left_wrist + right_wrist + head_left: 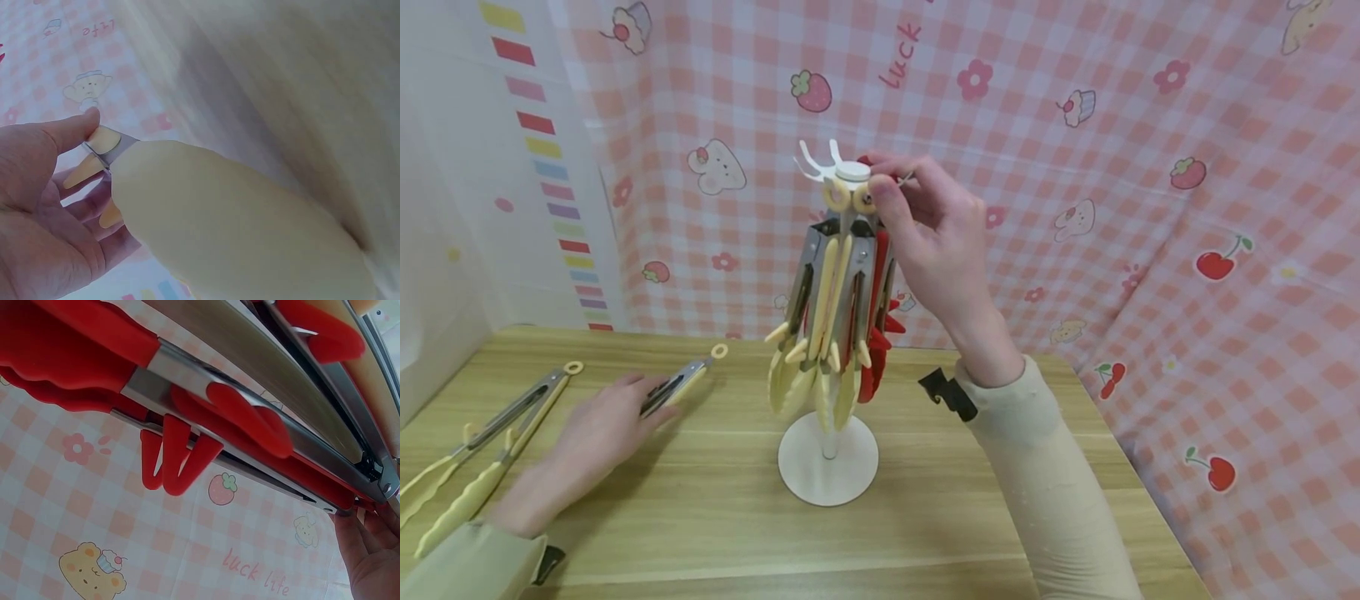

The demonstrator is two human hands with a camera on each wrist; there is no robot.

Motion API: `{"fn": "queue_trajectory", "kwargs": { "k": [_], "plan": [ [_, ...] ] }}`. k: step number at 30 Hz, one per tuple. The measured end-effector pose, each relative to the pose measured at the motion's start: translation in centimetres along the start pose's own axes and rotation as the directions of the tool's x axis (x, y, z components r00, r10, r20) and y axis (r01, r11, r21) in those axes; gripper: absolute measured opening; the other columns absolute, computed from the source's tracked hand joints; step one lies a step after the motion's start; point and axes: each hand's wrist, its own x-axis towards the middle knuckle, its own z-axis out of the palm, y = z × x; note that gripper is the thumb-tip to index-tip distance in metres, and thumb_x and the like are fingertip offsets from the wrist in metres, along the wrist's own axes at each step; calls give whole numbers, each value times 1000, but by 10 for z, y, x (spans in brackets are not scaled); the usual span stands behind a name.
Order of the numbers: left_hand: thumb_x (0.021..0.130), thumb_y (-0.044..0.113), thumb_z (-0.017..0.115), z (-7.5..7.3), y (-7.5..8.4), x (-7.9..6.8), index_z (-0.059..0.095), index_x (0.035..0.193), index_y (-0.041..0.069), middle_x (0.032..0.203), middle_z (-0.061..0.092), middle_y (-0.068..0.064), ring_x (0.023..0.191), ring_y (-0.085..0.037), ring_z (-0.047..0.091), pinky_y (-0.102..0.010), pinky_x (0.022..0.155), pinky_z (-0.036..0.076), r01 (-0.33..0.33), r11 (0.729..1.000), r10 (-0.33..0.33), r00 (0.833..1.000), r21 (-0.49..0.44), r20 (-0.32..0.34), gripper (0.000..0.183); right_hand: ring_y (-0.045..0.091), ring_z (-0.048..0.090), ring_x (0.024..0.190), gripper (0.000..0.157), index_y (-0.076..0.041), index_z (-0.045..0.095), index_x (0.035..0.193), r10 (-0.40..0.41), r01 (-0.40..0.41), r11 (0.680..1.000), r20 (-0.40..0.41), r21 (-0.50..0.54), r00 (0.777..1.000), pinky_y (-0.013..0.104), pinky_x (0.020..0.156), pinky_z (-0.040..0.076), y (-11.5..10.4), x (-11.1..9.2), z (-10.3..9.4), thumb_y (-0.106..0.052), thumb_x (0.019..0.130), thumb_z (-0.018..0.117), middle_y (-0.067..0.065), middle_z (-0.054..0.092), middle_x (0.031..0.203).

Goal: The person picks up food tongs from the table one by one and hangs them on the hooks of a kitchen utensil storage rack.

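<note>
A white stand (829,479) with hooks at its top carries several hanging tongs, cream-tipped ones (827,325) in front and red ones (872,375) at the right. At the hooks, my right hand (936,237) pinches the top end of red tongs (231,450); the fingers partly hide that end. Low over the table at the left, my left hand (598,421) grips cream-tipped tongs (685,385). In the left wrist view, its thumb and fingers hold these tongs just behind the broad cream head (237,219).
Another pair of cream-tipped tongs (497,450) lies spread on the wooden table (925,533), left of my left hand. A checked pink curtain (1037,167) hangs behind and along the right side. Two white hooks (816,158) stick up at the stand's left.
</note>
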Motion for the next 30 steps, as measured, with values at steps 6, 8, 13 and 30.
{"fn": "queue_trajectory", "kwargs": {
  "k": [6,8,13,30],
  "plan": [
    [99,30,74,-3,8,1,61,139,-4,125,65,-34,92,-43,69,-53,65,54,-11,998,9,999,-66,-39,54,33,80,107,50,7,68,109,-13,13,1000,1,4,1000,32,91,64,2,0,0,-41,108,55,23,76,126],
    [99,28,74,-5,11,1,61,140,-3,124,65,-32,87,-39,68,-46,60,51,-17,996,12,998,-85,-56,53,33,80,107,56,7,68,109,-16,16,1000,1,3,1000,32,91,64,2,0,0,-47,106,54,23,76,126],
    [97,27,76,-8,19,1,62,138,-3,119,67,-29,80,-29,63,-38,59,46,-37,993,24,992,-112,-121,52,32,80,107,19,6,68,108,-5,5,1000,1,3,1000,32,92,64,0,1,0,-11,106,60,22,76,126],
    [92,20,81,-13,42,0,66,134,-1,113,70,-25,84,-35,68,-44,66,51,-105,976,26,926,-192,-377,49,32,80,105,11,6,68,108,1,-1,1000,0,16,1000,32,90,65,-1,1,1,3,102,59,22,76,126]
  ]
}}
